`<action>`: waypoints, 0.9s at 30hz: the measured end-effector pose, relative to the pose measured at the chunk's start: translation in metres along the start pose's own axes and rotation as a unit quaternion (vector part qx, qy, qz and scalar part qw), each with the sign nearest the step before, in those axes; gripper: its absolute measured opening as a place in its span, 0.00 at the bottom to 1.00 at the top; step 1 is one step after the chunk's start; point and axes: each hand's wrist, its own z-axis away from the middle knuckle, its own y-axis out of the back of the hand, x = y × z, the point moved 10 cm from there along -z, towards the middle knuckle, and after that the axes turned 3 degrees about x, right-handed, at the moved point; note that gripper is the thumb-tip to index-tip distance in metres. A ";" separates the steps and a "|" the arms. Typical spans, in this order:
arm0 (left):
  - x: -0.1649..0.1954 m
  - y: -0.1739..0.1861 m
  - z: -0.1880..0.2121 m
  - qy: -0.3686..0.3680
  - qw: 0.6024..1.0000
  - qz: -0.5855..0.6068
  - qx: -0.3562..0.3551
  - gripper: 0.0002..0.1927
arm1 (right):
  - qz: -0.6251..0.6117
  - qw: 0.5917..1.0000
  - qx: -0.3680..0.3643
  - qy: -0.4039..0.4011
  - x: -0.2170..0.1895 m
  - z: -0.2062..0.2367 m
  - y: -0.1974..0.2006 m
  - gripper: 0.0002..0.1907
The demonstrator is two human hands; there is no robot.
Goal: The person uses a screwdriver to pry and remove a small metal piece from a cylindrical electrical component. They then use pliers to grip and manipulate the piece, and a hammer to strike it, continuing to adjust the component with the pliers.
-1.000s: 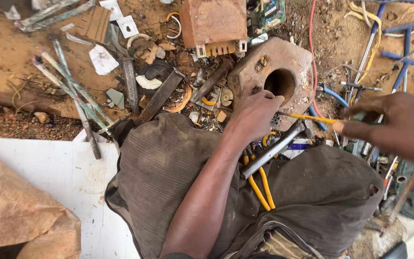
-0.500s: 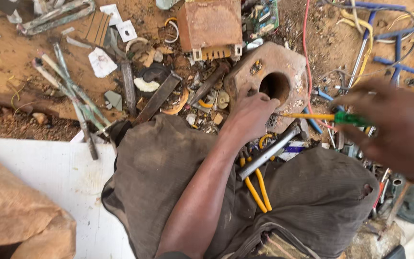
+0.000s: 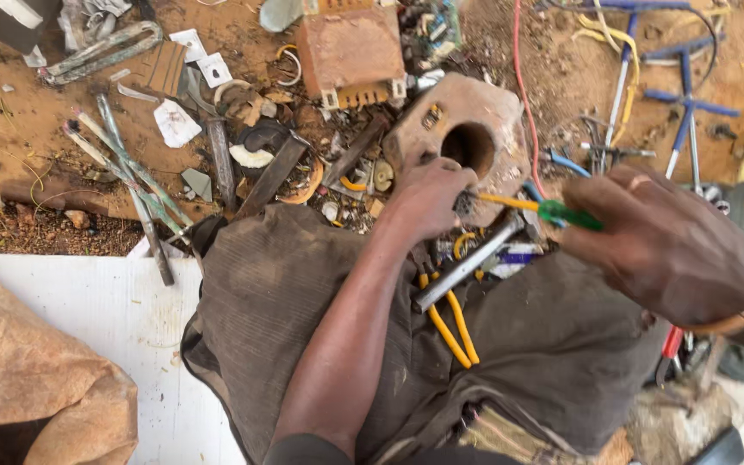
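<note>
Dirt ground (image 3: 36,129), screwdriver (image 3: 553,209) tip hidden.

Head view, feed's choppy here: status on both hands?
Left hand pinches small dark part. Right hand grips green-handled yellow-shaft screwdriver, tip at part. Rusty holed metal block just behind.

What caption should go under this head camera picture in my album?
A left hand grips a small part while the right hand aims a green-handled screwdriver at it, above scattered scrap metal.
</note>
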 end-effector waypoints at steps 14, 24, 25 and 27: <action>0.031 0.026 0.007 -0.143 0.982 0.060 0.111 0.07 | -0.184 0.936 0.299 -0.027 0.004 0.021 0.036 0.21; 0.011 0.023 0.003 -0.004 0.995 0.078 0.059 0.09 | -0.493 0.642 0.519 -0.276 0.017 0.002 -0.055 0.11; 0.012 0.026 0.003 -0.011 0.994 0.078 0.071 0.10 | -0.457 0.650 0.510 -0.330 0.018 0.004 -0.060 0.09; 0.023 0.042 0.009 -0.091 0.983 -0.004 0.158 0.24 | -0.405 0.651 0.508 -0.394 0.018 0.012 -0.068 0.07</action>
